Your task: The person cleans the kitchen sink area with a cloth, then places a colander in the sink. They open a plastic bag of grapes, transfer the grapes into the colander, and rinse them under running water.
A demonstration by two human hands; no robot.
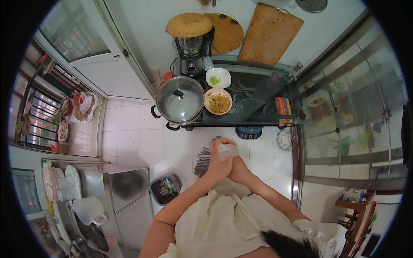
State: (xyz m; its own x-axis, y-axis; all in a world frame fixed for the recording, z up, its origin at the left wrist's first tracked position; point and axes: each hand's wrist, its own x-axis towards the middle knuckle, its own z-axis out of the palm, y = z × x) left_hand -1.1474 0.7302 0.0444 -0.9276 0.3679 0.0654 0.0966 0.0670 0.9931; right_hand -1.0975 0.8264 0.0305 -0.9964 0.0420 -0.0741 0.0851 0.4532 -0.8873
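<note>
In front of my body both hands meet over the floor. Curled fingers of my left hand (pixel 218 160) press on a crumpled, whitish translucent piece (pixel 228 151), thin like tissue or plastic film; which of these I cannot tell. Against it from the other side closes my right hand (pixel 235 167), its fingertips largely hidden behind the piece. A bit of yellow shows just beyond the hands, too small to name. Below and left of them hangs grey pleated fabric (pixel 202 161).
Ahead, a glass-topped table (pixel 254 96) bears a lidded steamer pot (pixel 180 101), a blender (pixel 191 53), a white bowl with green pieces (pixel 218 78) and a pink bowl of shredded food (pixel 218 102). A waste bin (pixel 165 189) stands left; a blue scale-like device (pixel 248 133) sits under the table edge.
</note>
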